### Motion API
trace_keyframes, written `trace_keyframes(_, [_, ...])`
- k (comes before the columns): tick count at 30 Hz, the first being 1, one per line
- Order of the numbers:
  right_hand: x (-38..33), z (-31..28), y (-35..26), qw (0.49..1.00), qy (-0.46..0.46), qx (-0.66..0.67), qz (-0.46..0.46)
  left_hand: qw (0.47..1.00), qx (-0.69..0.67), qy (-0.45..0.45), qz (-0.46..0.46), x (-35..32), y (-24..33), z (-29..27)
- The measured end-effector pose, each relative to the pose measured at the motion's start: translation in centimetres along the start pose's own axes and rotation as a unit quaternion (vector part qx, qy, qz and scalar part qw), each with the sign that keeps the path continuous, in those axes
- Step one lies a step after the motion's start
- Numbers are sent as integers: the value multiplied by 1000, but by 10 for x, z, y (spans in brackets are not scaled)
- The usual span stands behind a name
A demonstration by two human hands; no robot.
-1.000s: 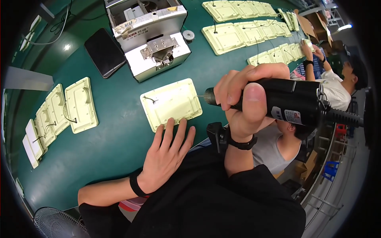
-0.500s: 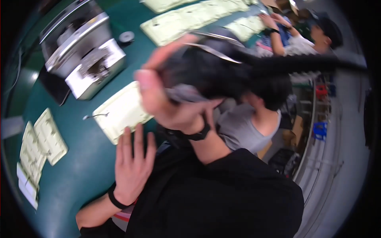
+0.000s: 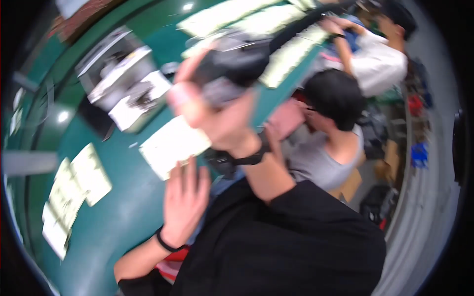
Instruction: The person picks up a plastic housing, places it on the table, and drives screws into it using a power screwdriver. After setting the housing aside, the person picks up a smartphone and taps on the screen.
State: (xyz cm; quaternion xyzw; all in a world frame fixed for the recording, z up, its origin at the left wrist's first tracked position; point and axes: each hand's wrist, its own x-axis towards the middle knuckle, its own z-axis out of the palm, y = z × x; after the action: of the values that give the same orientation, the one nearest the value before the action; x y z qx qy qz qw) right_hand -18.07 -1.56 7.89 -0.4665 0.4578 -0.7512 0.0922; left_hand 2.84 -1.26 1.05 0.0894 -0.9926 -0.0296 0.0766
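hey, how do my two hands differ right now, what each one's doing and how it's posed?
The left hand lies flat, palm down, fingers spread on the green table, holding nothing. The right hand is raised above the table, its grip closed around a dark power tool. The left hand looks fairly sharp; the right hand is motion-blurred. Both wear a dark band at the wrist.

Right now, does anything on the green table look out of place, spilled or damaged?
Nothing stands out, though the picture is blurred. The right hand holds a black tool up above the table. The left hand lies flat beside a pale tray. Nothing looks spilled.
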Motion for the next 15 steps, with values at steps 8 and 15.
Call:
trace_keyframes(8, [67, 61, -13, 978, 3, 122, -168, 998, 46, 8, 30, -3, -8, 2])
trace_keyframes(15, [68, 86, 21, 995, 0, 67, -74, 995, 83, 16, 50, -8, -10, 5])
